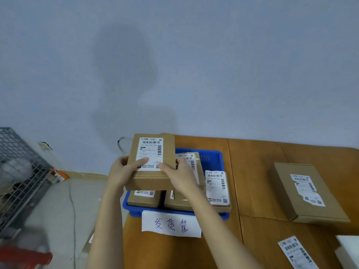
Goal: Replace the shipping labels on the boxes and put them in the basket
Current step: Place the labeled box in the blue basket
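Observation:
A brown cardboard box (169, 152) with a white shipping label (150, 150) on its top hangs over the blue basket (213, 158). My left hand (124, 169) grips its left edge, thumb lying on the label. My right hand (174, 171) grips its right near corner. Below it in the basket lie several labelled boxes, one at the front left (143, 199) and one at the right (217, 187). Another box (303, 193) with a torn, partly peeled label lies on the wooden table at the right.
A paper sign (171, 224) with handwritten characters hangs on the basket's front. A loose label sheet (297, 253) lies at the table's near right, next to a white object (347, 249). A grey wire cage (19, 167) stands on the floor to the left. The wall is close behind.

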A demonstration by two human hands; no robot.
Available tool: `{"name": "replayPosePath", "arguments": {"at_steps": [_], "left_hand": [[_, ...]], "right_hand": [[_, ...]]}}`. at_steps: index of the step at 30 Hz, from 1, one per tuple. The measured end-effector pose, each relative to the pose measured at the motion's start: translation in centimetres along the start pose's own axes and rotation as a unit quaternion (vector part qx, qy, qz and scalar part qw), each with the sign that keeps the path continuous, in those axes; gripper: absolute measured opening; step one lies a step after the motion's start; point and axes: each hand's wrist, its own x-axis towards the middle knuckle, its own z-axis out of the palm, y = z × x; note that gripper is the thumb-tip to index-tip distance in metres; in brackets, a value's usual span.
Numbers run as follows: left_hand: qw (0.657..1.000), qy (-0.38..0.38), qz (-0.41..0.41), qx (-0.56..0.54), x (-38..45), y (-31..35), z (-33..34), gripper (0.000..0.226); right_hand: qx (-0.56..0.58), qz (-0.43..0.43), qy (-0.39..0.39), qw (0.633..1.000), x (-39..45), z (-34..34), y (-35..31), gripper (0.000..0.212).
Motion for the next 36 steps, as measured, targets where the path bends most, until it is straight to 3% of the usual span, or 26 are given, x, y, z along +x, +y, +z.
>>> {"name": "replayPosePath", "arguments": {"at_steps": [9, 20, 24, 28, 31, 33, 36], "left_hand": [[1.000, 0.017, 0.007, -0.023, 5.0, -0.4, 0.3, 0.063], [0.984, 0.027, -0.023, -0.174, 13.1, 0.6, 6.0, 0.067], [0.981, 0.014, -0.040, -0.192, 15.4, -0.6, 8.3, 0.066], [0.991, 0.022, -0.016, -0.134, 16.7, -1.9, 9.4, 0.103], [0.994, 0.072, 0.073, -0.034, 18.4, -2.5, 8.6, 0.136], [0.990, 0.064, 0.128, 0.017, 19.5, -2.3, 7.6, 0.139], [0.984, -0.031, 0.168, 0.047, 20.7, -2.0, 6.3, 0.130]], "right_hand": [[0.022, 0.003, 0.001, 1.000, 5.0, 1.5, -0.7, 0.055], [0.065, -0.038, 0.030, 0.997, 13.9, -2.1, -4.6, 0.042], [0.050, -0.062, 0.034, 0.996, 16.9, -3.2, -4.9, 0.063], [-0.037, -0.095, 0.029, 0.994, 19.1, -4.3, -4.4, 0.071], [-0.096, -0.122, 0.009, 0.988, 20.0, -5.1, -3.4, 0.077], [-0.116, -0.134, -0.011, 0.984, 20.1, -5.2, -2.7, 0.084], [-0.132, -0.105, -0.039, 0.985, 20.4, -5.0, -1.7, 0.095]]}}
